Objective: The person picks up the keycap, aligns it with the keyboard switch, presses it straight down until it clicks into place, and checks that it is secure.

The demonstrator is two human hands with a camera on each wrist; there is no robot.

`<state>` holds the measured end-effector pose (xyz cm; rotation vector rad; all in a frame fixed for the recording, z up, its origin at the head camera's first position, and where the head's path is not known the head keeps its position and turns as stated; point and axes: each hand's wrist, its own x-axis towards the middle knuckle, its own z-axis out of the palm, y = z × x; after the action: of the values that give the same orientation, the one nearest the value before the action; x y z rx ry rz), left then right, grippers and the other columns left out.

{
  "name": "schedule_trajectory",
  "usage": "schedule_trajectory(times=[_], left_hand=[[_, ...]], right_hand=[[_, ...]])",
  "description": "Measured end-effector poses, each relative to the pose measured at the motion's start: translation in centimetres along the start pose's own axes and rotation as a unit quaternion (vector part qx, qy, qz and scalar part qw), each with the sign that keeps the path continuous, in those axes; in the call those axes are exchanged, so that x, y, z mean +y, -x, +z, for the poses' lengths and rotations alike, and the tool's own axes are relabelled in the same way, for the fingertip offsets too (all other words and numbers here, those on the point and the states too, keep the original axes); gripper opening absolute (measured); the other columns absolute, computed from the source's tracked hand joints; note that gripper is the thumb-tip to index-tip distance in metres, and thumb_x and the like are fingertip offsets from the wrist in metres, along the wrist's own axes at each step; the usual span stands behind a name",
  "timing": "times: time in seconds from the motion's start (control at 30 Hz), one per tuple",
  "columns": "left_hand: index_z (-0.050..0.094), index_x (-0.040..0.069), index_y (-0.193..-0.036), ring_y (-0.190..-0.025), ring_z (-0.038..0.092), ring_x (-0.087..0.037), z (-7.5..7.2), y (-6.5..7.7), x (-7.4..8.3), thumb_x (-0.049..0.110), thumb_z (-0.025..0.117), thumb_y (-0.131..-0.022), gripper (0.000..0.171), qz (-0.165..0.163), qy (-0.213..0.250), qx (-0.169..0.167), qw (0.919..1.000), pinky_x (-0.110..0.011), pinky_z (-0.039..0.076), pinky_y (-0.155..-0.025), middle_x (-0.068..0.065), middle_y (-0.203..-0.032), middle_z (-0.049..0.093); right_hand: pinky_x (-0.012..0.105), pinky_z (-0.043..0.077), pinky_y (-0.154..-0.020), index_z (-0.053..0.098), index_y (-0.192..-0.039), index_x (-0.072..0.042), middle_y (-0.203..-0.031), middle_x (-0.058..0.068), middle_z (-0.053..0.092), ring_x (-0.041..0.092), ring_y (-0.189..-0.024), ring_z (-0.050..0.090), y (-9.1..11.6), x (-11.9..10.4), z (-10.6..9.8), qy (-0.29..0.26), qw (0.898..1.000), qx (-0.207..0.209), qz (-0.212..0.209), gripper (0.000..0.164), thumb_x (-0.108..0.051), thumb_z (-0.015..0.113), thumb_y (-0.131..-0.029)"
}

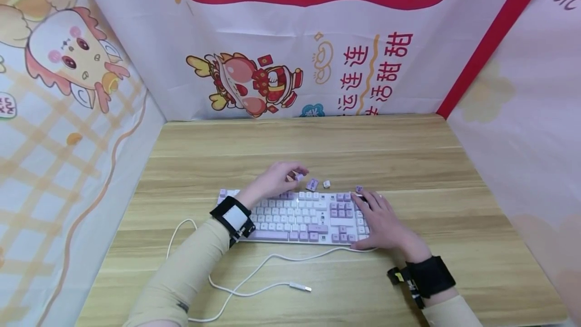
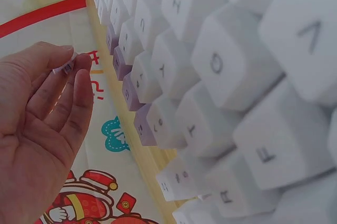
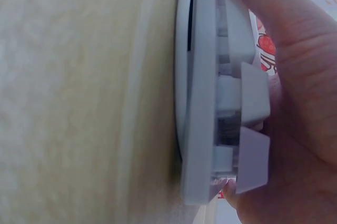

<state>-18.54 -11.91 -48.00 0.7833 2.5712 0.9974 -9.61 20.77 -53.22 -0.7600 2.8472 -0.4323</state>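
One keycap (image 1: 299,177) in left hand (image 1: 276,177), right hand (image 1: 383,220) gripping keyboard (image 1: 290,217)

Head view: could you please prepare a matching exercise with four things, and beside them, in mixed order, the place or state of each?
1. left hand
2. right hand
3. plug
4. loose white key

A. on the table, beyond the keyboard
B. at the keyboard's right end
C. pinching a small key
D. on the table's near part

Pairs: 1-C, 2-B, 3-D, 4-A
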Motion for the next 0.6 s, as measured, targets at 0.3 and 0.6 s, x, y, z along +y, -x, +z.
schedule_trajectory(times=[0.3, 0.6], left_hand=[[0.067, 0.011, -0.123, -0.107, 0.069, -0.020, 0.11, 0.09, -0.62, 0.004, 0.067, -0.091, 0.033, 0.009, 0.001, 0.007, 0.9999, -0.030, 0.058, -0.090, -0.005, -0.124, 0.069], [0.067, 0.013, -0.117, -0.108, 0.067, -0.020, 0.21, 0.32, -0.40, 0.006, 0.069, -0.089, 0.029, 0.015, -0.007, 0.017, 0.9997, -0.028, 0.058, -0.089, -0.002, -0.118, 0.068]], right_hand=[[0.068, 0.017, -0.120, 0.023, -0.158, -0.010, -0.164, 0.022, 0.021, 0.049, -0.147, 0.021, 0.04, 0.06, 0.04, 0.001, 1.000, -0.003, 0.000, 0.128, -0.068, 0.083, -0.061], [0.068, 0.017, -0.120, 0.023, -0.158, -0.010, -0.163, 0.024, 0.021, 0.049, -0.147, 0.021, -0.07, 0.15, 0.04, 0.001, 1.000, -0.002, -0.001, 0.128, -0.068, 0.083, -0.061]])
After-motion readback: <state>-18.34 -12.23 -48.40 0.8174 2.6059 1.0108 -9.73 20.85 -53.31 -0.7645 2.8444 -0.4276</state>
